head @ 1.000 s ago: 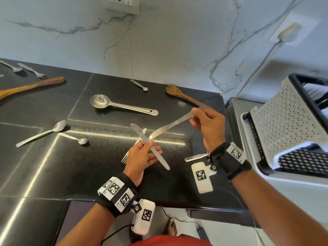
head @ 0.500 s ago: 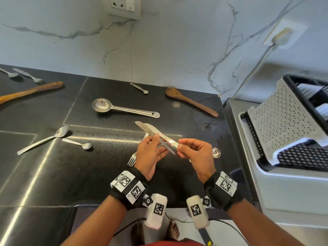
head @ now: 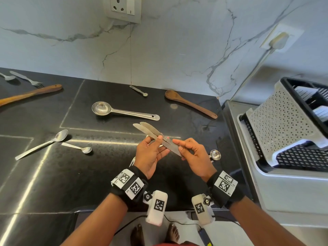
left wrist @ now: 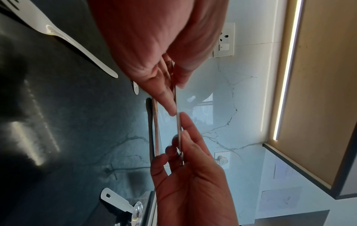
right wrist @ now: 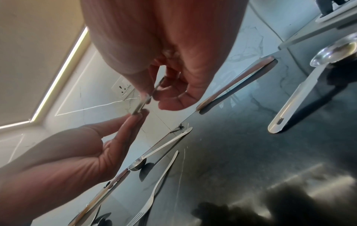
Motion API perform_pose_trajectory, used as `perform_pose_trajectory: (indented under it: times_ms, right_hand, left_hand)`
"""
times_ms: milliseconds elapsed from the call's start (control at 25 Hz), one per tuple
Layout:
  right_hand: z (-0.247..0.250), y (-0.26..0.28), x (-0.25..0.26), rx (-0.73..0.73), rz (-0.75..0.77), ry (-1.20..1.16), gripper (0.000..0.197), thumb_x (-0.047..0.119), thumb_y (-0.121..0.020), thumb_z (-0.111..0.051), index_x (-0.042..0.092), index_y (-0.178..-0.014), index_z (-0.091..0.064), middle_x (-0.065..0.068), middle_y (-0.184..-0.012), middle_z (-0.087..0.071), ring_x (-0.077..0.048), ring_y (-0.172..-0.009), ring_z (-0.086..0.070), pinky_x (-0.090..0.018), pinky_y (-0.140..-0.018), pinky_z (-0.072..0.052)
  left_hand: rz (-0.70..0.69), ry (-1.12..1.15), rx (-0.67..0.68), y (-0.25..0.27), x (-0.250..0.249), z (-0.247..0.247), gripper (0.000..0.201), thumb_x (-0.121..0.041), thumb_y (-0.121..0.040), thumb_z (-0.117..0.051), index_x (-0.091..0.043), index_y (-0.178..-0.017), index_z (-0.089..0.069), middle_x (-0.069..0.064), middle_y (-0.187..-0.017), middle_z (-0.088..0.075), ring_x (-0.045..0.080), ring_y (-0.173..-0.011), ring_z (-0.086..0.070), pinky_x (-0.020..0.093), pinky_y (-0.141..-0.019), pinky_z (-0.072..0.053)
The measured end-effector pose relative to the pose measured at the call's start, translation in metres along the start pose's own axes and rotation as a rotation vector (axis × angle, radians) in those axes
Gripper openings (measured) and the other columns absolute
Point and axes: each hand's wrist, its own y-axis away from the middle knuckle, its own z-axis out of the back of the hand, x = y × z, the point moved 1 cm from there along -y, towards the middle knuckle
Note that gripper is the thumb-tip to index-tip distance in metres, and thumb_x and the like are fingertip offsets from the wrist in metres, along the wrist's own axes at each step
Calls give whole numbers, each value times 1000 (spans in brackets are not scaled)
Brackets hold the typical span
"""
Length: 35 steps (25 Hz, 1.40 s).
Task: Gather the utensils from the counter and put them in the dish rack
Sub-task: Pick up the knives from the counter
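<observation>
You have two butter knives stacked together above the black counter, blades fanned slightly apart at the tips and pointing up and to the left, away from you. Your left hand pinches them near the middle, thumb on top and fingers underneath, while your right hand grips the handle ends with thumb and curled fingers closed on the metal — the left wrist view shows the pair edge-on between both sets of fingertips. The rest of the utensils lie on the counter: a large steel ladle spoon beyond the knives, a wooden spoon near the back right corner, a small measuring spoon by the wall, a tablespoon and a teaspoon to your left, a wooden spatula further left, with a fork and another spoon at the far edge. A fork peeks out beneath your left hand and a round measuring scoop sits just beside your right. The dish rack stands to your right on the steel drainboard — well apart from the knives.
</observation>
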Motion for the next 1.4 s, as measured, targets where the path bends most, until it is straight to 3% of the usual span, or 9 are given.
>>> perform_pose_trajectory:
  times_ms: [120,280,400,560,760,920,1040,1160,1400]
  right_hand:
    - [3,1,-2,35,-30,-19,40,1,-98,-53,32,-117,-69,-2,-104,-55,-9,-85,-56,-20,-67,-52]
    - [10,11,-3,-13,-15,58,34,4,-100,-51,21,-123,-69,7,-91,-68,-6,-78,-64,-20,-67,-51]
    - [25,22,2,-54,88,199,29,19,-98,-58,27,-124,-67,5,-95,-69,-14,-83,-67,-30,-75,-57]
    - [65,32,4,-117,71,198,25,17,-96,-61,23,-118,-71,8,-96,-73,-15,-82,-70,-38,-75,-60]
    - [173,51,22,-227,151,512,19,13,-94,-62,18,-109,-71,9,-94,-68,-7,-84,-62,-24,-79,-46]
    - [299,73,55,-358,245,798,18,10,-93,-62,13,-108,-72,-5,-98,-72,-20,-88,-65,-33,-83,-50]
    - [414,96,64,-409,165,941,20,9,-93,-61,15,-109,-72,-4,-100,-71,-21,-89,-65,-34,-82,-51]
    - [503,112,57,-383,28,1004,19,8,-93,-61,13,-106,-74,-6,-96,-72,-26,-89,-66,-40,-83,-52]
    - [544,102,31,-165,-43,1072,20,15,-93,-59,19,-104,-76,-2,-93,-74,-21,-85,-64,-39,-82,-52]
  left_hand:
    - [-16,1,19,-2,2,-3,18,-15,-96,-58,-9,-113,-63,16,-110,-73,26,-101,-73,34,-79,-60]
    - [-38,-52,54,-4,9,-13,17,-14,-95,-60,-9,-112,-60,15,-106,-73,25,-99,-72,33,-77,-59]
    - [-54,-102,88,-1,17,-33,16,-12,-93,-63,-6,-107,-61,15,-102,-73,26,-99,-73,36,-83,-60]
    - [-89,-180,164,3,24,-74,18,-8,-88,-69,-2,-102,-60,15,-93,-70,27,-91,-72,32,-76,-60]
    - [-186,-423,299,6,46,-165,31,-20,-88,-71,6,-104,-66,22,-99,-75,28,-89,-73,38,-77,-58]
    - [-293,-608,422,11,72,-260,15,-25,-91,-68,-11,-95,-69,10,-90,-76,16,-85,-72,32,-72,-57]
    - [-457,-765,477,4,103,-327,19,-30,-85,-73,-13,-93,-68,2,-91,-75,13,-88,-69,40,-84,-58]
    - [-610,-975,512,-1,133,-376,30,-39,-83,-71,-25,-109,-66,-5,-113,-65,12,-109,-60,39,-99,-49]
    - [-608,-1002,386,-10,157,-404,36,-46,-74,-75,-34,-107,-66,-9,-114,-45,15,-118,-51,39,-103,-48]
